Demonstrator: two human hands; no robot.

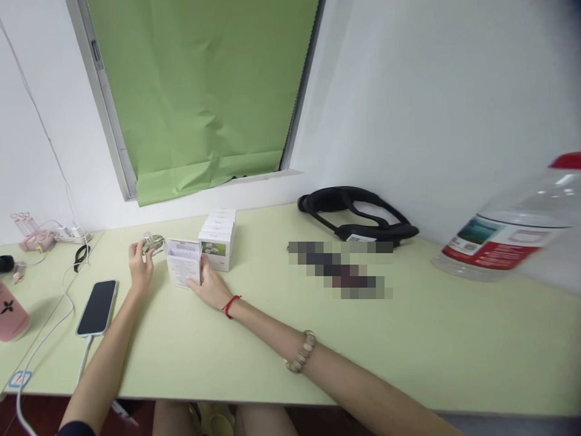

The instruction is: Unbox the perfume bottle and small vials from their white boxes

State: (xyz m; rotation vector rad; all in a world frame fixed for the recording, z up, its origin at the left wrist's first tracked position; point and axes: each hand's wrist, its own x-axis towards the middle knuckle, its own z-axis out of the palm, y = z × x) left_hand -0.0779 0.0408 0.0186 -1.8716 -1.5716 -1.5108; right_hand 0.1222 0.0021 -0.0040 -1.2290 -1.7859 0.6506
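My right hand (211,283) is closed round the lower right side of a small white box (184,269), which stands upright on the table with its top flap open. Just left of the box, my left hand (140,266) has its fingers bent by a coiled pale cable (153,243) with a clear round end; whether it grips the cable is hard to tell. Behind my right hand, a row of similar white boxes (218,239) stands close together, the front one showing a picture of white flowers.
A phone (97,307) on a white cable lies left of my left forearm, with a pink cup (11,315) at the far left edge. Toward the right are a black headset (381,232), a blurred-out patch and a large clear bottle (499,242).
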